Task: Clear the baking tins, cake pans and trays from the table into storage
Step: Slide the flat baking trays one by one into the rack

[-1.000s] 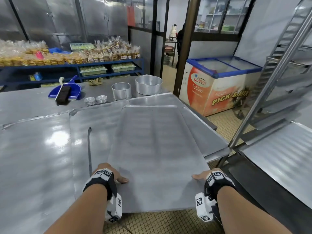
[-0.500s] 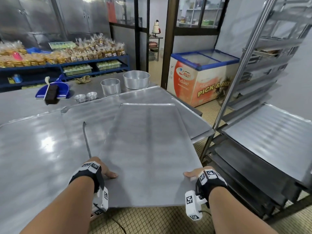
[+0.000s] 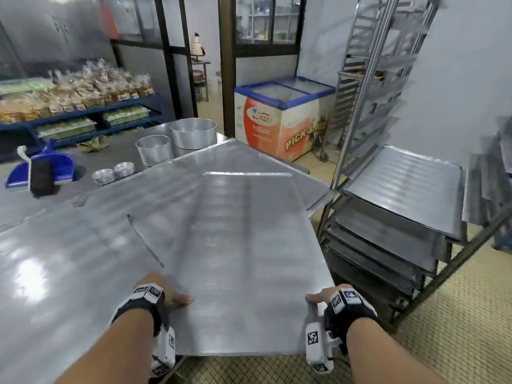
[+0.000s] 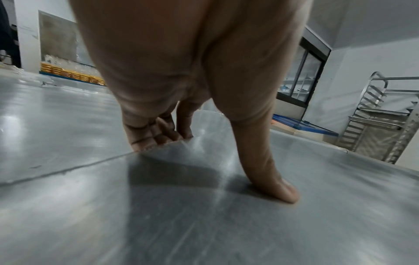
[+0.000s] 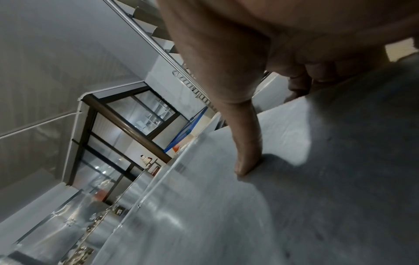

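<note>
I hold a large flat metal baking tray by its near corners, lifted above the steel table. My left hand grips the left edge, thumb on top and fingers curled under. My right hand grips the right edge the same way, thumb on top. Another big tray lies under it on the table. Two round cake pans and small tins stand at the back.
A tall metal tray rack stands right of the table with several trays on its lower rails, the top one jutting toward me. A chest freezer is behind it. A blue dustpan with brush lies on the table at left.
The view has swung right, bringing the rack into the frame. The tray in my hands has turned with me toward the rack; both grips are unchanged.
</note>
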Available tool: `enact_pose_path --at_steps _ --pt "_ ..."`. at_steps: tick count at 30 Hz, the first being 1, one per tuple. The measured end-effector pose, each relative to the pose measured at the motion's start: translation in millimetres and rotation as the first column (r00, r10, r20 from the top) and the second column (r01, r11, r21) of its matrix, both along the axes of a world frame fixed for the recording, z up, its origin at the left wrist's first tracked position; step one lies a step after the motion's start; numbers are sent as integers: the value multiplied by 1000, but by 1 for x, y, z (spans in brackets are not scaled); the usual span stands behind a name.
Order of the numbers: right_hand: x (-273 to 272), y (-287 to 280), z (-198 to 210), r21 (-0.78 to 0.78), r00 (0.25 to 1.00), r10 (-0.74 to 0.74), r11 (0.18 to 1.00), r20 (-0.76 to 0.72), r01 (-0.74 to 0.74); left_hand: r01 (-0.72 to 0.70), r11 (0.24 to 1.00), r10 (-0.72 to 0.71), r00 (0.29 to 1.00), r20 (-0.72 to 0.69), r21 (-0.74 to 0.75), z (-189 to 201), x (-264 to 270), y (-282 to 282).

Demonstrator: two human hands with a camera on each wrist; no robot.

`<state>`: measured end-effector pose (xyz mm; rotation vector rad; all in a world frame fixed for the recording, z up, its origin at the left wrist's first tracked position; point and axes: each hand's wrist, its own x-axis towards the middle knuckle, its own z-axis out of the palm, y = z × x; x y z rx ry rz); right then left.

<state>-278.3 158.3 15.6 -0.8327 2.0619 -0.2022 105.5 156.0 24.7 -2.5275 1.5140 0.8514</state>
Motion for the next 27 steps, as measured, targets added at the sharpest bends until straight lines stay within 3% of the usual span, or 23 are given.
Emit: enact_pose_path --at_steps 4,12,16,19,23,27 --pt "24 29 -12 27 995 -89 996 39 88 50 998 -49 998 -40 25 -5 28 11" --pt "63 48 -25 75 981 -188 979 -50 192 -92 996 86 976 -198 -19 -13 71 32" --pt "68 39 -33 85 985 -84 992 -153 98 -179 984 174 950 -260 5 -15 86 44" --pt "73 26 -15 22 985 -41 999 -167 45 -220 975 216 913 -347 27 -20 98 55" --pt "80 7 1 12 976 65 998 -210 -64 -268 962 264 895 -359 39 -21 105 76" --pt "79 -14 0 22 952 228 973 -202 -229 -440 896 429 816 -387 64 -21 95 102"
